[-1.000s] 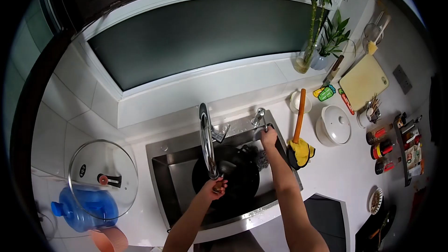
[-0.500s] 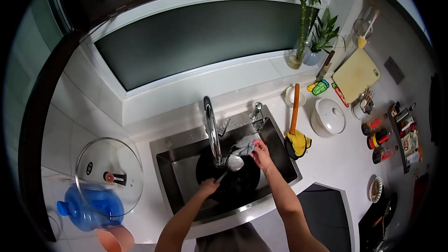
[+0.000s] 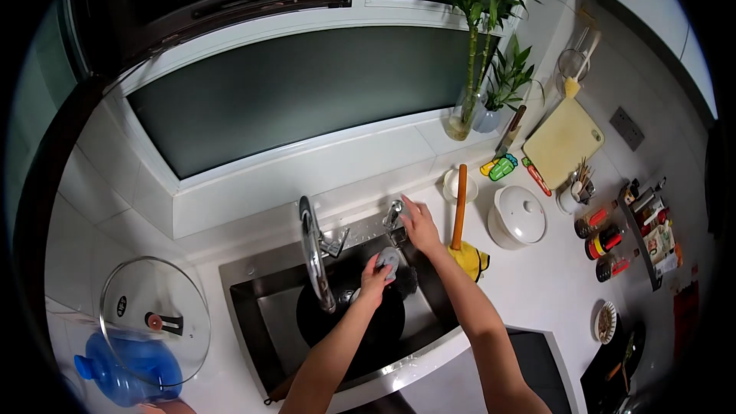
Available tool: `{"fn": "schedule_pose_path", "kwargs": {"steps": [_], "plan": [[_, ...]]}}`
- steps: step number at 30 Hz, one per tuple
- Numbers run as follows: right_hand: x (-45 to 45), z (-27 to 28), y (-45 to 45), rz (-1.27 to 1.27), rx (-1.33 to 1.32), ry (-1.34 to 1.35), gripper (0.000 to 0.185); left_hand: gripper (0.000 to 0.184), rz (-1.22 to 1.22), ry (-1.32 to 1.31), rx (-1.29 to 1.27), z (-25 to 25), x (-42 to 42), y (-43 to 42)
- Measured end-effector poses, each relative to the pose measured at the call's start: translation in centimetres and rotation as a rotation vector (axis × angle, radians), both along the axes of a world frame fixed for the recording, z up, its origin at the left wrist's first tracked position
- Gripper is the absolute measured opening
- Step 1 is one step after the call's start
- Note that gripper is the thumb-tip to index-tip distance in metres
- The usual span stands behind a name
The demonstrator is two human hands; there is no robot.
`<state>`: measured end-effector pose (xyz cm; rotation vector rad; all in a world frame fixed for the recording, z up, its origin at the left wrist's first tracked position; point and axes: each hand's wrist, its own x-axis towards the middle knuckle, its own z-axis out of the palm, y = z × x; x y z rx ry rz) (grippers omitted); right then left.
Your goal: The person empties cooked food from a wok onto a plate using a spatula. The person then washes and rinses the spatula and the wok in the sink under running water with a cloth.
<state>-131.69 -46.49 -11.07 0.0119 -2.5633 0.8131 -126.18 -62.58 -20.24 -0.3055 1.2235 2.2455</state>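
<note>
My left hand [image 3: 373, 281] is closed round a bunched grey cloth [image 3: 389, 259] above the sink [image 3: 268, 322]. My right hand [image 3: 420, 228] reaches to the metal soap dispenser [image 3: 394, 213] at the sink's back right corner. Its fingers are stretched out by the pump head, and I cannot tell how firmly they touch. Under my left hand, a black wok [image 3: 318, 326] rests in the basin. A small pale, shiny part shows beside my left wrist, mostly hidden. The curved chrome faucet [image 3: 312, 249] stands left of my hands.
Right of the sink are a wooden-handled brush with a yellow head [image 3: 468, 261], a white lidded pot [image 3: 516, 217] and a small bowl [image 3: 460, 186]. A glass lid [image 3: 153, 291] and blue water jug [image 3: 126, 368] stand left. Plants [image 3: 471, 69] line the sill.
My right hand has let go of the grey cloth and moved up to the soap dispenser. My left hand has released the ladle and now has the cloth. The view has shifted.
</note>
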Motion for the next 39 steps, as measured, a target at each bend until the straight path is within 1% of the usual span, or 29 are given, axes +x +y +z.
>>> {"fn": "schedule_pose_path", "kwargs": {"steps": [1, 3, 4, 6, 10, 11, 13, 15, 16, 18, 19, 21, 22, 23, 24, 26, 27, 28, 29, 30, 31, 32, 33, 34, 35, 36, 37, 38, 39], "plan": [[-2.0, 0.1, 0.8, 0.005, 0.000, -0.002, 0.039, 0.051, 0.005, -0.002, 0.000, -0.2, -0.7, 0.9], [-5.2, -0.4, 2.1, 0.243, 0.191, -0.141, 0.037, 0.050, -0.031, -0.016, -0.006, -0.4, -2.1, 2.6], [-5.9, -0.4, 2.0, 0.246, 0.190, -0.143, 0.037, 0.046, -0.029, -0.012, -0.005, -0.4, -2.5, 3.4], [-6.6, -0.3, 1.6, 0.178, 0.304, -0.434, 0.036, 0.046, -0.018, -0.032, 0.017, -0.3, -3.3, 4.5], [-5.8, -0.6, 1.4, 0.121, 0.334, -0.430, 0.036, 0.045, 0.006, -0.047, 0.099, -0.6, -4.0, 5.6], [-5.8, -1.3, 1.6, 0.124, 0.324, -0.357, 0.036, 0.045, 0.010, -0.047, 0.098, -0.7, -3.9, 5.8], [-5.8, -1.7, 1.4, 0.131, 0.306, -0.269, 0.036, 0.043, 0.008, -0.049, 0.244, -0.4, -3.7, 5.6], [-6.0, -1.4, 1.3, 0.097, 0.328, -0.361, 0.038, 0.043, -0.026, -0.052, 0.281, 0.4, -3.4, 5.0], [-6.3, -1.1, 1.3, 0.101, 0.326, -0.348, 0.038, 0.042, -0.062, -0.069, 0.326, 0.6, -3.1, 4.8], [-6.1, -0.7, 1.0, 0.053, 0.378, -0.483, 0.042, 0.042, -0.060, -0.077, 0.352, 0.9, -2.2, 4.0], [-5.6, -0.3, 0.7, 0.063, 0.372, -0.473, 0.042, 0.042, -0.061, -0.091, 0.380, 1.0, -1.9, 3.3], [-3.8, 0.1, 0.8, -0.042, 0.128, -0.409, 0.048, 0.041, -0.068, -0.065, 0.349, 1.6, -0.7, 1.6], [-2.3, 0.0, 0.9, -0.037, 0.118, -0.409, 0.048, 0.040, -0.093, -0.050, 0.325, 1.9, 0.1, 0.6], [-0.3, -0.3, 1.4, -0.037, -0.032, -0.403, 0.053, 0.040, -0.096, -0.051, 0.315, 2.3, 1.2, -0.5], [1.9, -0.9, 1.4, -0.042, -0.181, -0.393, 0.057, 0.039, -0.097, -0.080, 0.281, 2.7, 2.2, -1.7], [7.3, -3.9, 0.1, 0.070, -0.446, -0.598, 0.062, 0.038, -0.125, -0.080, 0.211, 3.8, 3.3, -3.4], [10.6, -4.0, -2.3, 0.097, -0.682, -0.676, 0.067, 0.038, -0.130, -0.086, 0.206, 3.4, 4.2, -4.0], [13.7, -2.3, -5.4, 0.127, -0.870, -0.652, 0.067, 0.039, -0.164, -0.050, 0.101, 2.6, 4.9, -4.4], [15.3, -3.5, -7.5, 0.105, -0.994, -0.596, 0.059, 0.040, -0.197, -0.014, -0.003, 2.5, 5.8, -5.1], [16.6, -5.2, -9.0, 0.066, -0.896, -0.472, 0.055, 0.044, -0.322, 0.096, -0.096, 2.1, 6.8, -6.3], [17.4, -6.9, -10.6, 0.030, -0.800, -0.349, 0.052, 0.044, -0.434, 0.284, -0.280, -0.1, 6.8, -7.4], [18.3, -7.0, -12.2, 0.042, -0.806, -0.284, 0.044, 0.044, -0.438, 0.266, -0.290, 0.8, 8.2, -9.9], [19.6, -7.2, -13.7, 0.060, -0.877, -0.261, 0.039, 0.045, -0.498, 0.562, -0.576, 1.7, 8.7, -12.8], [20.7, -7.4, -15.0, 0.047, -0.878, -0.319, 0.037, 0.046, -0.550, 0.859, -0.859, 3.1, 9.1, -16.0], [21.9, -7.5, -16.4, 0.037, -0.876, -0.375, 0.035, 0.048, -0.592, 1.017, -0.914, 4.2, 9.2, -19.7], [23.2, -6.0, -18.2, 0.037, -0.882, -0.434, 0.037, 0.048, -0.635, 1.010, -0.931, 3.3, 9.0, -23.1], [23.8, -6.3, -19.9, 0.044, -0.881, -0.434, 0.037, 0.044, -0.683, 0.947, -0.976, 3.5, 9.6, -26.7], [24.7, -6.6, -21.5, 0.098, -0.837, -0.459, 0.039, 0.032, -0.712, 0.869, -1.052, 5.0, 10.9, -29.6], [25.8, -7.0, -23.1, 0.147, -0.795, -0.486, 0.042, 0.032, -0.715, 0.862, -1.054, 4.7, 11.8, -32.0]]}}
